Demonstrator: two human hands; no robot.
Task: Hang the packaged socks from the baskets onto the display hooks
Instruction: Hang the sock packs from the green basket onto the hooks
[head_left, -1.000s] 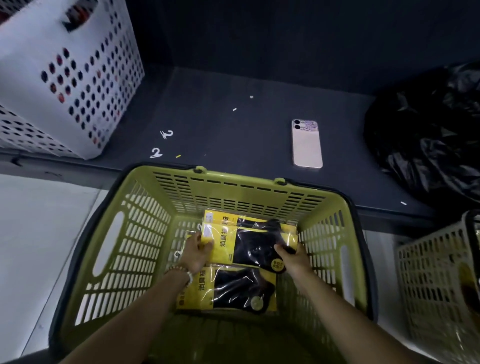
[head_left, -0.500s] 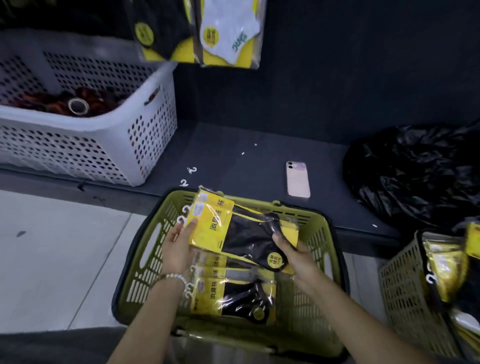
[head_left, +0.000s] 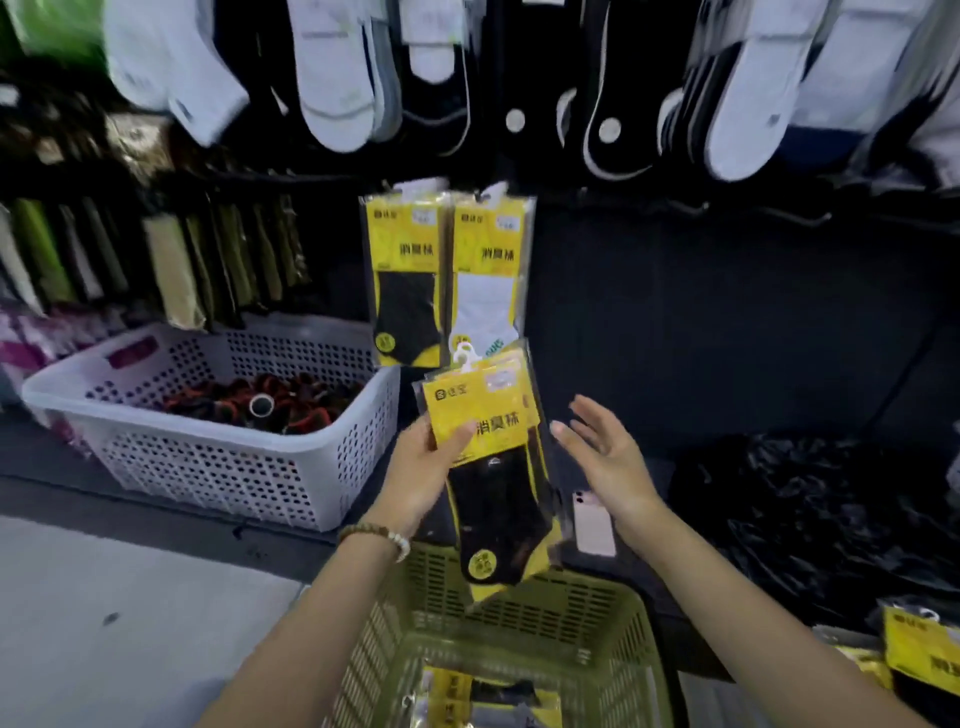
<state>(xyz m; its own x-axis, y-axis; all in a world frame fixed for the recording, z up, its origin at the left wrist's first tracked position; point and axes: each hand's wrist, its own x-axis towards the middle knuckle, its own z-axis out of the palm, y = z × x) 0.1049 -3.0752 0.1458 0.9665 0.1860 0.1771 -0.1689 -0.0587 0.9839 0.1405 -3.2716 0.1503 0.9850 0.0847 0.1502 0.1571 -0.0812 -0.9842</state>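
Left hand (head_left: 423, 467) grips sock pack (head_left: 485, 467) below hung packs (head_left: 447, 275); right hand (head_left: 605, 452) spread, empty.

Overall dim, dark backdrop swallowing detail. Light seems to fall from above and front: yellow sock packet (head_left: 480, 452) and white basket (head_left: 218, 457) read bright, pale floor at lower left evenly lit. Soft sheen on packet's clear film and on black plastic bag (head_left: 810, 514). Strong motion blur across top row of hanging socks (head_left: 337, 78) and at left edge. Centre fairly sharp, printed characters legible. Wide-angle bending at edges; forearms stretched toward bottom corners. Green basket (head_left: 519, 618) soft, slightly smeared.
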